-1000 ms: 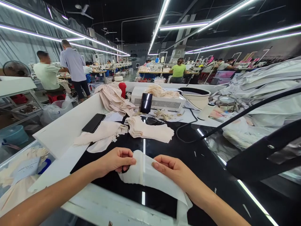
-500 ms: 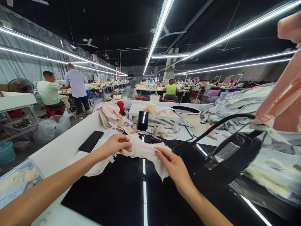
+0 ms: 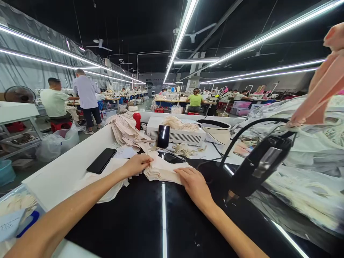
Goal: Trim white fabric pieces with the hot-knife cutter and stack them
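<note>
Hall first: rows of sewing stations under long ceiling light strips (image 3: 185,27), other people at work far off — one in a green shirt (image 3: 195,101) at a far table, two more at the left. Nearer, our black glossy worktable (image 3: 150,222) fills the lower view, with a heap of pale bagged fabric (image 3: 309,168) along its right side and a black lamp arm (image 3: 258,161) curving over it. At the table's back edge we note a white ventilated box (image 3: 177,133) with a black phone-like device (image 3: 163,136) propped against it, and a dark smartphone (image 3: 101,160) lying flat on the white ledge at left. Centre — a stack of cream fabric pieces (image 3: 163,170) on the black surface. Our left hand (image 3: 137,164) pinches the stack's left end, fingers curled on the cloth. Our right hand (image 3: 195,184) lies flat and open, palm down, pressing the stack's right end.
</note>
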`<state>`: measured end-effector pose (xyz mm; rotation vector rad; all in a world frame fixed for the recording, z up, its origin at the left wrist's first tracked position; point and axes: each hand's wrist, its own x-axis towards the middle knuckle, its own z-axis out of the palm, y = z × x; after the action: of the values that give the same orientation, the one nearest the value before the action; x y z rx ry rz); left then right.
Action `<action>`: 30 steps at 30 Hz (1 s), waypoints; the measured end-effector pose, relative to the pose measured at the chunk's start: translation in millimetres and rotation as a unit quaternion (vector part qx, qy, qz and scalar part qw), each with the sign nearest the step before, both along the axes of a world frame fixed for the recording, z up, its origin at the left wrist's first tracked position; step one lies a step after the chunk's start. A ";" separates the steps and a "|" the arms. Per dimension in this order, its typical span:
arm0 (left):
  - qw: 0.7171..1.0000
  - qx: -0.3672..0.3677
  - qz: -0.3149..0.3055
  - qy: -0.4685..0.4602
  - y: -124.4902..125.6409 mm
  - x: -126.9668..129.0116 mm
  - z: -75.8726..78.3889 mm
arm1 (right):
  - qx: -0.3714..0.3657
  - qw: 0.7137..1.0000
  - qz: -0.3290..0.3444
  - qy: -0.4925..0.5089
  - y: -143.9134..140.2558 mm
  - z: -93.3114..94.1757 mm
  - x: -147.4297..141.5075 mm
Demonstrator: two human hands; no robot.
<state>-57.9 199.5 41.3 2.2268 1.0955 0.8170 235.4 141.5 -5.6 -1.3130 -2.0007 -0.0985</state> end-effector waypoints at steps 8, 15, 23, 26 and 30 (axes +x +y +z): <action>0.998 0.038 0.026 0.043 -0.3 -11.2 5.0 | -0.031 0.998 -0.004 -0.045 0.6 -8.7 -0.3; 0.996 0.065 0.036 0.041 1.9 7.1 26.8 | -0.031 0.999 -0.007 -0.023 1.4 -6.5 3.5; 0.995 0.022 -0.033 0.089 1.7 28.9 6.6 | -0.039 0.999 -0.024 -0.022 1.2 -10.2 -1.3; 0.995 0.015 -0.028 0.097 -2.9 24.3 5.3 | -0.036 0.999 -0.024 -0.021 -3.5 -9.1 -6.5; 0.995 0.025 0.013 0.095 -7.2 0.9 21.6 | -0.032 0.999 0.007 -0.020 -21.5 -3.8 -17.1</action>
<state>-57.0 192.3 63.0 2.3749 1.2074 0.6591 218.3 120.0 -9.4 -1.3463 -2.0614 -0.0537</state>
